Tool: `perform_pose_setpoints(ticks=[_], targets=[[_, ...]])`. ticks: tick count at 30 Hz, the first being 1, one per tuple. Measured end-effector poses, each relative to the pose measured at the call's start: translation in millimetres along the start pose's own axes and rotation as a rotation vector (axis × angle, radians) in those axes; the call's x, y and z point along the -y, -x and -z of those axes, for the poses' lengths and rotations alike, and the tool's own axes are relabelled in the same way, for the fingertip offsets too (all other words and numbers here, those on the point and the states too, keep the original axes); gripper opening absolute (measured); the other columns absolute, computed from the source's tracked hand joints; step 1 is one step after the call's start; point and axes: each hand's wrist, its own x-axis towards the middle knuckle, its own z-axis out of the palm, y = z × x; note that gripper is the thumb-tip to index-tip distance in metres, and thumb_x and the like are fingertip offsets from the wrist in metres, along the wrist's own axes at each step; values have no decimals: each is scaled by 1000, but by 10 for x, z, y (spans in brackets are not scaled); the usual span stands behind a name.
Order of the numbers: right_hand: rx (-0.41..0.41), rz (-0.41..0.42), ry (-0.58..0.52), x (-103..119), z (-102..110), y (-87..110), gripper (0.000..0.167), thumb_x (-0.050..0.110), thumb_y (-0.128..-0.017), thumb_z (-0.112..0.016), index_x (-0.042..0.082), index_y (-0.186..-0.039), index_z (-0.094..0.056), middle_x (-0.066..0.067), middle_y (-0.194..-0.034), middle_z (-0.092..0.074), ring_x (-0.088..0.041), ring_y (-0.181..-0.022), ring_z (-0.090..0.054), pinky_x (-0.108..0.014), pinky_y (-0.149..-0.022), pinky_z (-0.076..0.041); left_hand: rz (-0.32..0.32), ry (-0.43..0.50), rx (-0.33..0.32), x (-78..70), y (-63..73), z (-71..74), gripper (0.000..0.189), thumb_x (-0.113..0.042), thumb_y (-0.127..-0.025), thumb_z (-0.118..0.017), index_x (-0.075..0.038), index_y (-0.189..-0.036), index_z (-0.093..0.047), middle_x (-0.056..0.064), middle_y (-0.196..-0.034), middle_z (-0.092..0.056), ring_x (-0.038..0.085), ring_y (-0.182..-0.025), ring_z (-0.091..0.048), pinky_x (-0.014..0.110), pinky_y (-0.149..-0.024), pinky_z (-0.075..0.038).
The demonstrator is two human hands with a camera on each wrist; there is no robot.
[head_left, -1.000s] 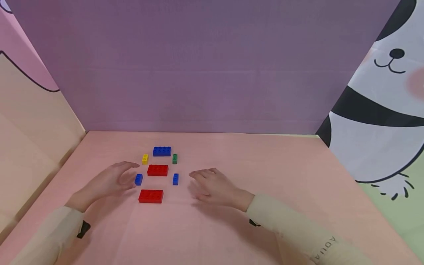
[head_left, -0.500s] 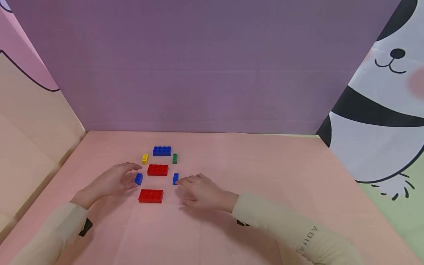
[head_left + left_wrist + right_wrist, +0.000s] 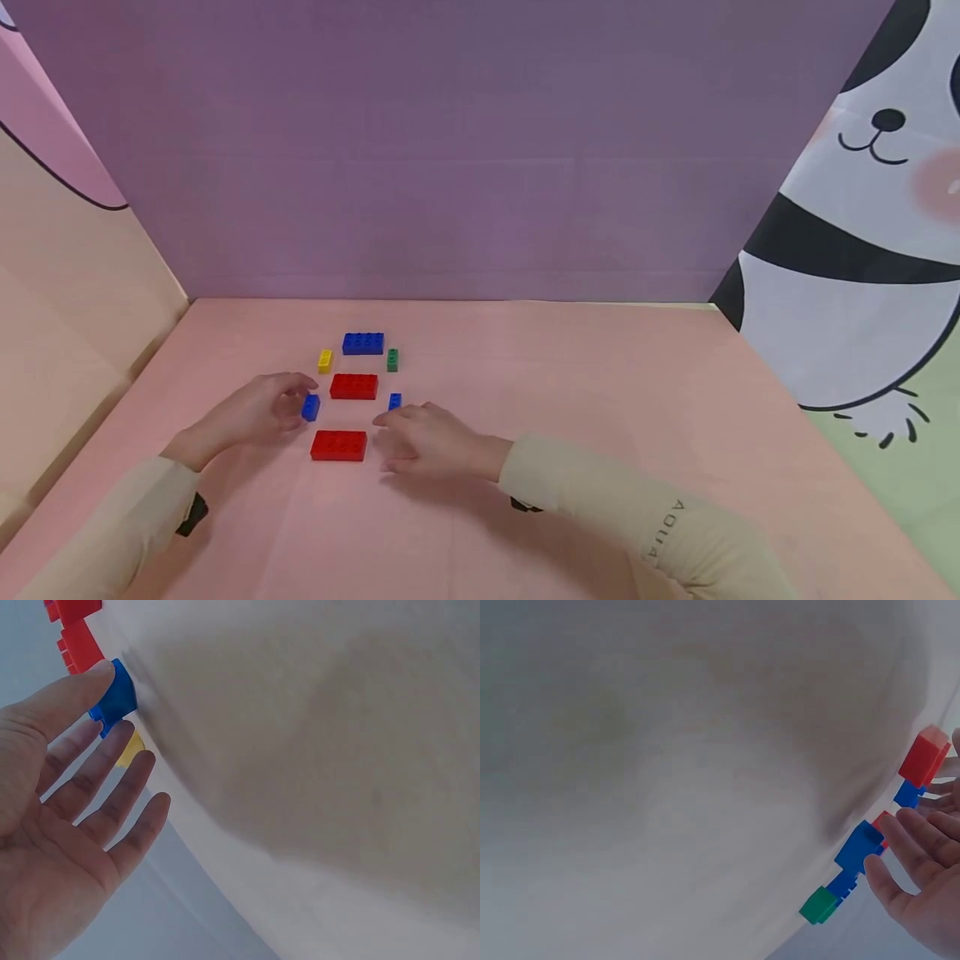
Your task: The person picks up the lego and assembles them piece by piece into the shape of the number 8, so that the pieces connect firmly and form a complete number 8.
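Observation:
My left hand [image 3: 258,412] is beside the left small blue brick [image 3: 311,408], fingers loosely bent and spread. In the left wrist view, thumb and fingertips frame that blue brick [image 3: 118,694], overlapping its edges. My right hand [image 3: 435,442] hovers low over the table, its fingertips between the right small blue brick [image 3: 395,402] and the front red brick [image 3: 339,446]. It partly covers that blue brick's near end. The right wrist view shows relaxed fingers [image 3: 911,851] with nothing between them, and the small blue brick [image 3: 860,846] just past the fingertips.
Farther back lie a middle red brick [image 3: 354,387], a small yellow brick [image 3: 325,362], a small green brick [image 3: 392,360] and a larger blue brick [image 3: 363,344]. The pink table [image 3: 600,392] meets a purple backdrop [image 3: 480,150]. A panda print [image 3: 862,333] covers the right wall.
My right hand has moved left, past the right small blue brick's near end toward the front red brick. My left hand has shifted only slightly. The bricks keep their arrangement.

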Motion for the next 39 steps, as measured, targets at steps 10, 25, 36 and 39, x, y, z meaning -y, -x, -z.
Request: perform_pose_setpoints(ticks=[10, 25, 36, 39], targets=[[-4, -31, -102, 44, -64, -111, 55, 38, -83, -64, 17, -130, -46, 5, -126, -55, -10, -114, -51, -31, -98, -42, -5, -49, 7, 11, -16, -3, 50, -11, -72, -75, -8, -117, -54, 7, -105, -62, 24, -96, -59, 37, -77, -54], [-63, -103, -183, 163, -100, -244, 46, 27, -79, -70, 16, -120, -52, 5, -109, -61, -5, -96, -55, -16, -80, -48, -5, -50, 12, 22, -32, 4, 48, -10, -72, -75, -7, -116, -55, 9, -104, -61, 27, -97, -58, 40, -78, -54], [-78, -206, -403, 170, -148, -334, 42, 17, -74, -75, 14, -111, -55, 4, -101, -61, -3, -86, -53, -11, -71, -47, 5, -43, 9, 29, -47, -10, 46, -11, -72, -76, -9, -114, -57, 7, -104, -61, 26, -97, -58, 39, -78, -54], [-82, -224, -442, 180, -159, -347, 43, 17, -73, -76, 14, -111, -56, 4, -100, -61, -2, -82, -52, -10, -68, -46, 3, -43, 7, 36, -52, -15, 46, -10, -72, -76, -9, -114, -57, 7, -104, -61, 26, -97, -58, 38, -78, -54]])
